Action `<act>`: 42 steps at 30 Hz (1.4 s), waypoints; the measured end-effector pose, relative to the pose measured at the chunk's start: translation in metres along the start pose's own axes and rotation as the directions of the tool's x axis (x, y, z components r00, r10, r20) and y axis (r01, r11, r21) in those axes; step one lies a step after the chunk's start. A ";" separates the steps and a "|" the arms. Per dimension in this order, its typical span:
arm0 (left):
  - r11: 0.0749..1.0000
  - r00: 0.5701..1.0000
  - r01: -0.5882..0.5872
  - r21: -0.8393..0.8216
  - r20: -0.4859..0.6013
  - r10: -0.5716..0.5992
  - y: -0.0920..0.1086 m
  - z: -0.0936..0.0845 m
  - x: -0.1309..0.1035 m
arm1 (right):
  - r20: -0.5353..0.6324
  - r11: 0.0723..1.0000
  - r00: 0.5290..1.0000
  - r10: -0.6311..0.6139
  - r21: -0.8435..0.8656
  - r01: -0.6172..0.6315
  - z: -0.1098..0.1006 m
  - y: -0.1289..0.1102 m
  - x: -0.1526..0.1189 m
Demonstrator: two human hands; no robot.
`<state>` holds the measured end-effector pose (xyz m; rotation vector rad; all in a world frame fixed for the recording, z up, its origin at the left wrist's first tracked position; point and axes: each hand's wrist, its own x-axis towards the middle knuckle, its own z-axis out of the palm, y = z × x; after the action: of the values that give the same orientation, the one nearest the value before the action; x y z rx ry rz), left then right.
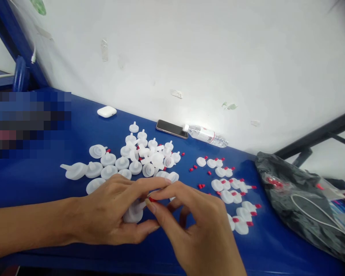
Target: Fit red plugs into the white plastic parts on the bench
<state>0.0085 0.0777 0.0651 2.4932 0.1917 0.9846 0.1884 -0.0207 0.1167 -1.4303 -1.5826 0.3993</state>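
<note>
Between the thumb and fingers of my left hand [115, 209] is a translucent white plastic nozzle cap [133, 214] with a thin spout pointing right. My right hand [194, 222] pinches a small red tip cap [152, 199] at the end of that spout; how far it sits on the spout is hidden by the fingers. Beyond my left hand lies a loose group of white nozzle caps [122, 163] without red tips, some overturned. To the right, several nozzle caps with red tips [243, 224] lie in rough rows. Loose red tip caps [201, 186] are scattered between the two groups.
Along the wall on the blue table [77, 134] are a white earphone case [107, 111], a phone [171, 128] and a clear bottle [207, 135] on its side. A black plastic bag [287, 191] with a white cord lies at the right edge. A blurred-out patch covers the left.
</note>
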 end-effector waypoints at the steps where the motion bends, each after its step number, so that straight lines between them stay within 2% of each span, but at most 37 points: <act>1: 1.000 1.000 0.008 -0.013 0.001 -0.007 0.001 0.000 0.001 | 0.008 1.000 1.000 0.003 0.009 -0.003 0.001 0.000 0.000; 10: 0.999 0.999 0.015 -0.050 -0.029 -0.016 0.000 0.001 0.001 | 0.064 0.998 0.996 0.065 0.017 -0.066 0.004 0.006 -0.005; 18: 0.994 0.997 0.072 -0.077 0.004 -0.072 -0.005 0.002 -0.001 | 0.148 0.979 0.973 0.176 0.074 -0.188 0.002 -0.005 0.004; 21: 0.987 0.993 0.116 -0.113 0.037 -0.113 -0.007 0.002 -0.004 | 0.111 0.981 0.982 0.153 0.104 -0.164 0.006 -0.003 0.003; 24: 0.981 0.986 0.151 -0.122 0.083 -0.141 -0.007 0.001 -0.005 | 0.021 0.979 0.991 0.131 0.152 -0.133 0.008 0.002 0.000; 28: 0.988 0.991 0.127 0.086 -0.056 -0.122 -0.004 0.002 -0.004 | -0.057 0.973 0.982 0.179 0.157 -0.168 0.001 0.002 0.000; 31: 0.976 0.994 0.078 0.201 -0.089 -0.061 -0.003 0.002 0.000 | -0.076 0.968 0.972 0.222 0.139 -0.210 -0.007 -0.003 -0.001; 34: 0.985 0.994 0.051 0.163 -0.102 -0.034 -0.003 0.002 0.004 | -0.047 0.957 0.965 0.257 0.154 -0.247 -0.011 -0.009 -0.001; 39: 0.995 0.992 0.050 0.084 -0.120 -0.040 -0.008 0.003 0.002 | 0.044 0.892 0.947 0.317 0.324 -0.314 -0.013 -0.013 -0.001; 42: 0.999 0.989 0.018 0.035 -0.150 -0.013 -0.013 0.003 -0.002 | 0.096 0.862 0.930 0.355 0.352 -0.366 -0.012 -0.015 0.000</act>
<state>0.0096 0.0873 0.0556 2.4462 0.2781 1.1730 0.1889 -0.0289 0.1338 -1.4253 -1.1744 0.8911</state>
